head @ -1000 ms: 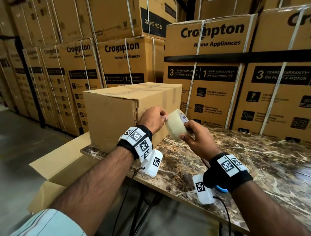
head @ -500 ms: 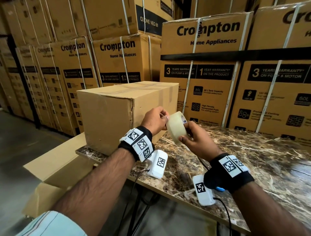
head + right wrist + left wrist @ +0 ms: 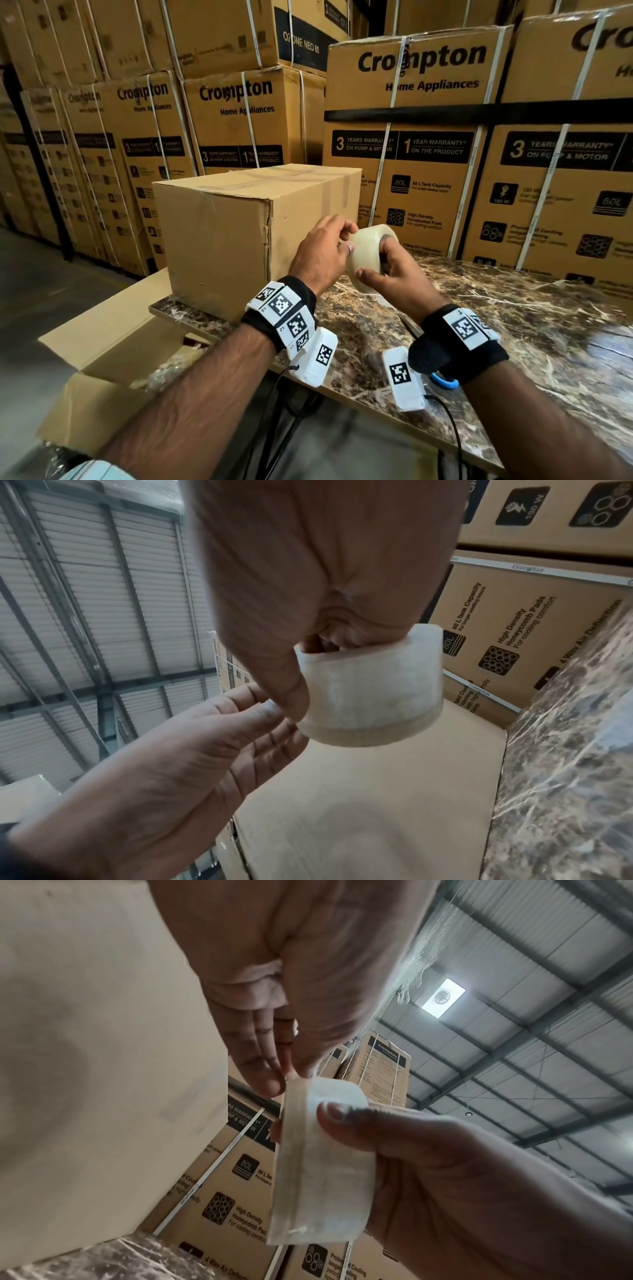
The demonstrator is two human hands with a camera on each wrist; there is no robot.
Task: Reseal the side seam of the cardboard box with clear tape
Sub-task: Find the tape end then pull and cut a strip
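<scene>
Big boxes (image 3: 411, 144) marked "Crompton Home Appliances" stand stacked behind both hands. The marble worktop (image 3: 513, 325) lies below them, with bare room to the right. The plain cardboard box (image 3: 219, 240) sits at the worktop's left edge, just left of the left hand (image 3: 318, 255); its torn side seam (image 3: 266, 240) faces the hands. The right hand (image 3: 394, 274) grips the tape roll (image 3: 366, 255), fingers through its hole. The left grip pinches at the roll's edge.

Tape roll (image 3: 365, 259): gripped by right hand (image 3: 394, 274)
Left hand (image 3: 320, 255): fingertips at roll's edge (cardboard box (image 3: 239, 236) just behind)
</scene>
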